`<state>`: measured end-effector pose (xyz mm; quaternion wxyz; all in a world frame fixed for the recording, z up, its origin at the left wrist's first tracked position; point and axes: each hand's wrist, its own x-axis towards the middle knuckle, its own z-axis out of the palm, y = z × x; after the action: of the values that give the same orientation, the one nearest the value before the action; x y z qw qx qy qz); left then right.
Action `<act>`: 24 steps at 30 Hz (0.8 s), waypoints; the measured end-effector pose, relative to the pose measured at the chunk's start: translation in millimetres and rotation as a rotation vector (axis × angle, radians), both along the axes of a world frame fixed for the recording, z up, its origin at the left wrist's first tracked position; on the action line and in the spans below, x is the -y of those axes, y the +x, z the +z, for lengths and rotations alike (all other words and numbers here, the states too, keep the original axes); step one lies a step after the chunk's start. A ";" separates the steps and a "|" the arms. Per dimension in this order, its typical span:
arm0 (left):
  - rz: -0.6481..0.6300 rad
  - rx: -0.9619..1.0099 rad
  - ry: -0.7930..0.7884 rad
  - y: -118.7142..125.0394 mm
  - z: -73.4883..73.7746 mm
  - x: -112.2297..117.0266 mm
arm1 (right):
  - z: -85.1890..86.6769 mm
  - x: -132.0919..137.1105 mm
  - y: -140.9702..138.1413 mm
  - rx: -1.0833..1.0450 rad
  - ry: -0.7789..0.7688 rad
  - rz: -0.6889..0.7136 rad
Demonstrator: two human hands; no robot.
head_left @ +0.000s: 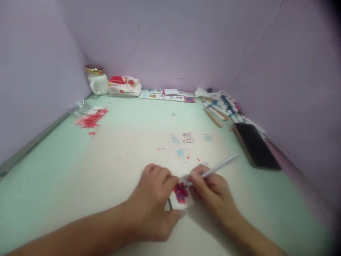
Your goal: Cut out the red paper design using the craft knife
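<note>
Between the thumb and fingers of my left hand (156, 199) is a small white block (189, 202). Its top bears a red and purple character with a dark, uneven surface. My right hand (213, 190) grips a slim silver pen-shaped tool (221, 166), its shaft slanting up to the right. The tool's lower end meets the upper right of the marked face; its exact tip is blurred. Both hands are close together over the near middle of the table. Small red scraps (188, 157) lie just beyond them.
Red shavings (92, 119) are heaped at left near clear plastic wrap (80, 107). A lidded white mug (99, 83), a tissue pack (124, 86) and rows of character tiles (165, 97) line the back. Markers (217, 112) and a phone (255, 145) lie right. Colored characters (188, 137) mark the tabletop (128, 138).
</note>
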<state>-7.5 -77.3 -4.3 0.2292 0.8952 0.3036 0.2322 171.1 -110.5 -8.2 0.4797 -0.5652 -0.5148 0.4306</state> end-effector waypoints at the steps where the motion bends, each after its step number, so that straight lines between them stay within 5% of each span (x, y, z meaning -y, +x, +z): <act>1: 0.006 0.002 -0.005 -0.7 -0.4 4.2 | -0.2 3.5 -0.2 0.003 0.001 0.010; 7: 0.010 0.067 -0.004 -4.1 1.5 5.8 | 1.3 9.6 1.3 -0.009 -0.045 0.000; 16: 0.160 0.030 0.001 -5.4 -1.2 -24.2 | 14.7 -36.5 0.1 -0.095 -0.021 -0.031; 24: 0.133 -0.052 -0.021 -4.9 1.6 -21.3 | 6.7 -21.8 -11.1 -0.023 -0.058 -0.075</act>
<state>-12.4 -56.0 -2.7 0.2148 0.8764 0.3705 0.2205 160.0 -88.7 -1.5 0.4850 -0.5928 -0.4750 0.4334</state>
